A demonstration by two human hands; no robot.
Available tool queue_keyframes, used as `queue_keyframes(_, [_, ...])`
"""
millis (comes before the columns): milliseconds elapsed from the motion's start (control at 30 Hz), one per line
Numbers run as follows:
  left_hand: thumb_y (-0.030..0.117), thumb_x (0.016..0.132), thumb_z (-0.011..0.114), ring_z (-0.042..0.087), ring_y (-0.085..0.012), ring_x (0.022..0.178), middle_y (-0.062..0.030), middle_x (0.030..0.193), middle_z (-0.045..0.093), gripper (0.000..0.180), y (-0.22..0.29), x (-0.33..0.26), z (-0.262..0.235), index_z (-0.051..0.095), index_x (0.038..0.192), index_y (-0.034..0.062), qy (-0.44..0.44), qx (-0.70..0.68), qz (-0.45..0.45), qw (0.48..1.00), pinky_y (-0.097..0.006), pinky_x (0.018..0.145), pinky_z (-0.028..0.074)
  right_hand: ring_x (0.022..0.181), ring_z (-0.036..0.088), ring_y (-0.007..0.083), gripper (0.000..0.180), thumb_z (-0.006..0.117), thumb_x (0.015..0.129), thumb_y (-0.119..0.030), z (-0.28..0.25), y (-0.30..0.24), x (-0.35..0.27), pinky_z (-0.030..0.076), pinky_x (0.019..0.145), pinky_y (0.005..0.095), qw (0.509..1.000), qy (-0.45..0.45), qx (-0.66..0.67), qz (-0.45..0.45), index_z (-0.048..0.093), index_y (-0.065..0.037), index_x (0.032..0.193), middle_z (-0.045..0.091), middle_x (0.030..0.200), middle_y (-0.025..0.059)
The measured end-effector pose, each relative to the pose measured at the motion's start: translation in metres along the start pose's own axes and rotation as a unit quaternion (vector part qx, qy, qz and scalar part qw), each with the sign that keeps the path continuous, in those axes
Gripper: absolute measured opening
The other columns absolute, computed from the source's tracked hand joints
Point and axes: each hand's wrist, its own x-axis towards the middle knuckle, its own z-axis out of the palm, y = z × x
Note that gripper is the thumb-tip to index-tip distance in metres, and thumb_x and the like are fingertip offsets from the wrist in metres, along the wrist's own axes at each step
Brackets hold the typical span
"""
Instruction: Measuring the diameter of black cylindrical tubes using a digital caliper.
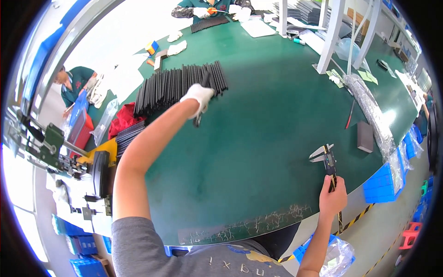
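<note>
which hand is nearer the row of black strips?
Left. The gloved left hand is on the row of black strips, gripping one. The bare right hand is far off at the table's near edge, holding a caliper.

The person wears a grey short-sleeved T-shirt with faint pale lettering and a patch of blue and yellow print across the chest. The sleeve ends high on the upper arm, leaving both forearms bare. The left hand (198, 96) is covered by a white knitted work glove that reaches to the wrist. The right hand (332, 199) is ungloved, with no watch or ring visible.
</note>
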Motion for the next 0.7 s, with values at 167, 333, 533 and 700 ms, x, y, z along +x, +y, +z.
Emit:
queue_keyframes(167, [0.014, 0.079, 0.048, 0.062, -0.0327, 0.099, -0.0241, 0.098, 0.064, 0.027, 0.037, 0.078, 0.009, 0.064, 0.093, -0.0044, 0.076, 0.243, -0.005, 0.967, -0.038, 0.076, 0.049, 0.057, 0.056, 0.0237, 0.026, 0.060, 0.084, -0.035, 0.003, 0.002, -0.002, 0.041, 0.049, 0.0338, 1.000, 0.027, 0.008, -0.013, 0.058, -0.009, 0.087, 0.059, 0.070, 0.0044])
queue_keyframes(333, [0.016, 0.077, 0.058, 0.058, -0.0233, 0.110, -0.0163, 0.122, 0.056, 0.049, 0.035, 0.155, 0.053, 0.046, 0.120, -0.0031, 0.124, 0.309, -0.080, 0.939, -0.032, 0.087, 0.048, 0.053, 0.054, 0.0246, 0.025, 0.062, 0.081, -0.030, -0.001, 0.006, -0.005, 0.041, 0.047, 0.0333, 1.000, -0.012, 0.025, 0.001, 0.056, -0.006, 0.090, 0.056, 0.071, 0.0053])
queue_keyframes(533, [0.020, 0.077, 0.066, 0.061, -0.0159, 0.104, -0.0054, 0.116, 0.060, 0.044, 0.077, 0.106, 0.059, 0.053, 0.116, 0.0070, 0.123, 0.422, -0.127, 0.889, -0.027, 0.084, 0.050, 0.051, 0.050, 0.0204, 0.025, 0.064, 0.079, -0.025, -0.006, 0.001, -0.005, 0.037, 0.045, 0.0297, 0.999, -0.030, 0.030, 0.004, 0.056, -0.005, 0.091, 0.054, 0.070, 0.0041])
queue_keyframes(700, [0.030, 0.078, 0.068, 0.063, -0.0131, 0.096, -0.0025, 0.108, 0.063, 0.035, 0.065, 0.115, 0.074, 0.061, 0.106, 0.0095, 0.181, 0.513, -0.062, 0.837, -0.026, 0.071, 0.054, 0.049, 0.047, 0.0184, 0.024, 0.065, 0.078, -0.023, -0.007, 0.002, -0.003, 0.035, 0.044, 0.0284, 0.999, -0.021, 0.024, -0.002, 0.057, -0.005, 0.091, 0.053, 0.069, 0.0029])
